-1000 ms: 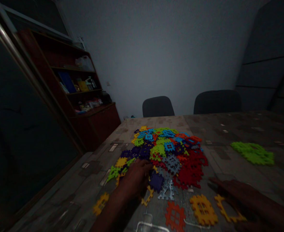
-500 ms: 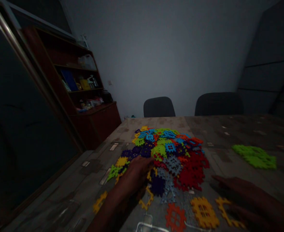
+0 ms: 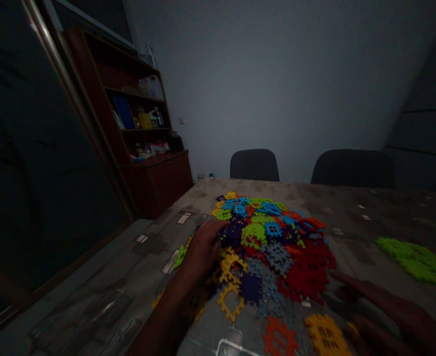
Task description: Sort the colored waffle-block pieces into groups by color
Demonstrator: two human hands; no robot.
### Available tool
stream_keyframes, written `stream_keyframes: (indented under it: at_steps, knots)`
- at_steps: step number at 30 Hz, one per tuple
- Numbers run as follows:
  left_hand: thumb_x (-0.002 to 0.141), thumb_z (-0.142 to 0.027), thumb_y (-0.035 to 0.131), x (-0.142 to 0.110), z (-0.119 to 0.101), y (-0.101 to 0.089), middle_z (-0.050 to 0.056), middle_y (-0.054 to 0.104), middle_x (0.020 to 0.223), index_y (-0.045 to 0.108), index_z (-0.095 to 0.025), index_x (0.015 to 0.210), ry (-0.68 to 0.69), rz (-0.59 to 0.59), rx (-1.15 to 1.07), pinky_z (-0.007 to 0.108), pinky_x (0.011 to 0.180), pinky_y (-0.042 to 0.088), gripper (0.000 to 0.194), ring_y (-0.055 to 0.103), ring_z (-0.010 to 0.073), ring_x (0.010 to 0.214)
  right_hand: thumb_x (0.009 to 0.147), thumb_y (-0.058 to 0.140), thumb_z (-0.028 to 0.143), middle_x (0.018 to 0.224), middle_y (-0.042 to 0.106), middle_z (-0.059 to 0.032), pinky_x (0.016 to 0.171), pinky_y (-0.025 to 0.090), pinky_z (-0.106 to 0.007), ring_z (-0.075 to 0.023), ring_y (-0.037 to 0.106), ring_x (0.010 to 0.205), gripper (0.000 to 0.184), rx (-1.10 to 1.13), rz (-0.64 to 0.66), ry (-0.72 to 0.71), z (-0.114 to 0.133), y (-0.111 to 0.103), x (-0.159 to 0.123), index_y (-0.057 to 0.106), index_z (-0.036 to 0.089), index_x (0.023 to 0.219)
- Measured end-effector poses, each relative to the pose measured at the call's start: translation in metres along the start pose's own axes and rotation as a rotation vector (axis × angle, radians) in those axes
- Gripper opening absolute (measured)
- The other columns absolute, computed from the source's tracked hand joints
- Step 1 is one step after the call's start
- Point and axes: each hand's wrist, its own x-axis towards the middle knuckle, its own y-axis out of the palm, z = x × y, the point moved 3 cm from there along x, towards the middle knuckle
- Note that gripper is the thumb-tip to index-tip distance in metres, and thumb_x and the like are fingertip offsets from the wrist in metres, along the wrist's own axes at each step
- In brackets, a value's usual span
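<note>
My left hand (image 3: 202,247) is over the left side of a heap of flat plastic interlocking building pieces. Its fingers stretch across purple pieces (image 3: 235,232), thumb and forefinger apart; the other fingertips are hidden. Just right of that wrist lie yellow pieces (image 3: 233,264), and beyond them grey ones (image 3: 277,257). My right hand (image 3: 392,309) is low on the right, fingers spread, its forefinger pointing at the edge of the red pieces (image 3: 307,272). Beneath its lower fingers, a yellow piece is mostly covered. Next to it lie a yellow window piece (image 3: 327,336) and an orange window piece (image 3: 279,338).
Light green pieces (image 3: 416,259) form a separate group on the right of the patterned tabletop (image 3: 169,296). Two dark chairs (image 3: 254,164) stand behind the far edge. At the left is a reddish-brown shelf cabinet (image 3: 158,183). The room is dim.
My left hand has shifted left and farther out over the heap, uncovering yellow pieces. My right hand has come nearer the red pieces and covers more of a yellow piece. The view has turned slightly left.
</note>
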Motion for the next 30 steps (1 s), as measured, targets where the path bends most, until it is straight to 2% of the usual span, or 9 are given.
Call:
stream_keyframes:
  at_steps: [2, 6, 9, 12, 15, 20, 24, 27, 30]
  knots:
    - [0.079, 0.0, 0.046, 0.001, -0.004, -0.002, 0.011, 0.073, 0.127, 0.071, -0.017, 0.122, -0.012, -0.063, -0.004, 0.046, 0.111, 0.047, 0.053, 0.064, 0.026, 0.123, 0.097, 0.055, 0.052, 0.145, 0.063, -0.0071, 0.1, 0.058, -0.054, -0.0401, 0.063, 0.127, 0.057, 0.005, -0.044, -0.018, 0.026, -0.001, 0.017, 0.048, 0.041, 0.153]
    - [0.08, -0.001, 0.047, 0.0, -0.01, -0.002, 0.01, 0.074, 0.123, 0.072, -0.017, 0.118, -0.042, -0.134, -0.018, 0.044, 0.109, 0.048, 0.048, 0.066, 0.0254, 0.119, 0.097, 0.056, 0.045, 0.141, 0.066, -0.0106, 0.097, 0.059, -0.048, -0.0335, 0.067, 0.121, 0.064, 0.017, 0.094, -0.149, 0.11, 0.007, 0.07, 0.041, 0.033, 0.158]
    - [0.085, -0.005, 0.05, 0.0, -0.008, -0.005, 0.01, 0.075, 0.119, 0.073, -0.017, 0.114, -0.075, -0.182, -0.023, 0.043, 0.107, 0.05, 0.039, 0.067, 0.0261, 0.116, 0.085, 0.068, 0.036, 0.141, 0.064, -0.0166, 0.104, 0.053, -0.053, -0.0367, 0.063, 0.124, 0.08, -0.09, 0.172, -0.189, 0.17, 0.029, 0.103, 0.04, 0.023, 0.159]
    - [0.089, -0.009, 0.052, 0.0, -0.005, -0.009, 0.01, 0.075, 0.118, 0.073, -0.018, 0.112, -0.104, -0.221, -0.027, 0.043, 0.105, 0.051, 0.032, 0.068, 0.0266, 0.114, 0.078, 0.073, 0.03, 0.146, 0.058, -0.0228, 0.112, 0.041, -0.06, -0.0404, 0.055, 0.132, 0.092, -0.209, 0.265, -0.172, 0.207, 0.059, 0.125, 0.035, 0.013, 0.16]
    - [0.091, -0.012, 0.053, 0.0, -0.005, -0.01, 0.009, 0.076, 0.116, 0.073, -0.019, 0.112, -0.113, -0.234, -0.039, 0.042, 0.104, 0.051, 0.03, 0.069, 0.0261, 0.112, 0.075, 0.074, 0.027, 0.148, 0.055, -0.0248, 0.114, 0.034, -0.063, -0.0428, 0.051, 0.135, 0.096, -0.258, 0.297, -0.164, 0.22, 0.081, 0.139, 0.033, 0.01, 0.16]
    - [0.091, -0.012, 0.054, -0.001, -0.011, -0.007, 0.008, 0.076, 0.114, 0.073, -0.019, 0.11, -0.11, -0.223, -0.059, 0.043, 0.102, 0.052, 0.028, 0.069, 0.026, 0.111, 0.082, 0.066, 0.023, 0.142, 0.061, -0.0248, 0.111, 0.037, -0.06, -0.0405, 0.056, 0.129, 0.084, -0.283, 0.29, -0.21, 0.219, 0.094, 0.151, 0.034, 0.009, 0.158]
    - [0.09, -0.009, 0.054, 0.0, -0.017, -0.008, 0.009, 0.076, 0.114, 0.073, -0.018, 0.11, -0.101, -0.231, -0.046, 0.041, 0.103, 0.051, 0.029, 0.068, 0.0261, 0.111, 0.084, 0.06, 0.017, 0.137, 0.064, -0.0247, 0.11, 0.038, -0.058, -0.0394, 0.058, 0.127, 0.078, -0.255, 0.291, -0.237, 0.217, 0.089, 0.159, 0.036, 0.006, 0.157]
    - [0.09, -0.007, 0.055, 0.0, -0.02, -0.01, 0.01, 0.076, 0.113, 0.073, -0.016, 0.11, -0.091, -0.237, -0.037, 0.041, 0.102, 0.051, 0.028, 0.069, 0.0263, 0.11, 0.086, 0.057, 0.015, 0.121, 0.074, -0.0207, 0.096, 0.049, -0.048, -0.0349, 0.069, 0.108, 0.063, -0.194, 0.304, -0.254, 0.212, 0.08, 0.17, 0.051, 0.01, 0.148]
    - [0.09, -0.007, 0.055, -0.001, -0.019, -0.012, 0.008, 0.076, 0.114, 0.073, -0.018, 0.109, -0.092, -0.247, -0.039, 0.041, 0.102, 0.05, 0.028, 0.069, 0.0254, 0.11, 0.09, 0.054, 0.016, 0.11, 0.078, -0.0145, 0.083, 0.053, -0.037, -0.0283, 0.072, 0.094, 0.053, -0.148, 0.299, -0.254, 0.205, 0.066, 0.181, 0.059, 0.015, 0.143]
